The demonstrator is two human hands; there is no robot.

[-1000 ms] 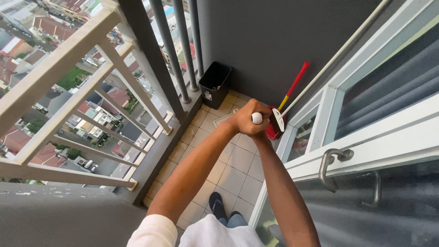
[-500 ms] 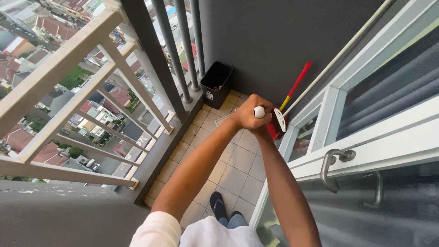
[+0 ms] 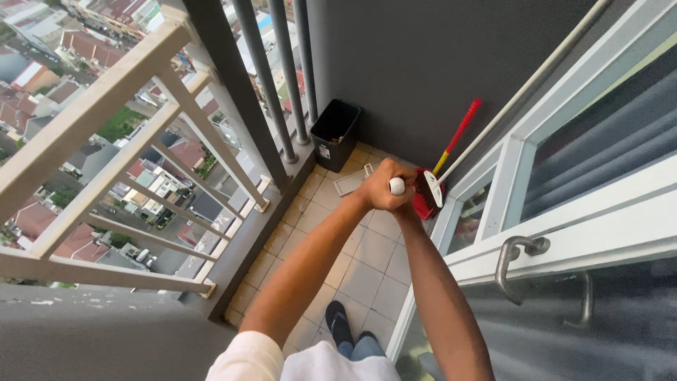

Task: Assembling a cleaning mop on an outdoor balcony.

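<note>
Over the tiled balcony floor [image 3: 367,261], seen from the head camera, both arms reach forward and meet near the far corner. The left hand [image 3: 375,190] and the right hand [image 3: 403,204] are clenched together around the top of a pale handle [image 3: 397,185], whose rounded white end pokes out between the fingers. What lies lower on that handle is hidden behind the hands, though a flat grey head [image 3: 350,181] rests on the tiles just beyond them, toward the far edge of the floor.

Just right of the hands, a red dustpan [image 3: 423,201] stands against the sliding door frame [image 3: 504,190], with a white disc-shaped piece on its front and a long pale pole [image 3: 522,88] running up along the dark wall [image 3: 423,63]. A red and yellow stick [image 3: 457,134] leans on the same wall beside it.

At the far left corner of the floor a black bin [image 3: 334,132] stands open against the wall and the grey pipes [image 3: 271,77]. Along the left edge runs a cream railing [image 3: 120,120], with rooftops far below. A metal door handle [image 3: 513,261] shows on the right. Dark sandals [image 3: 338,321] stand on the near tiles.
</note>
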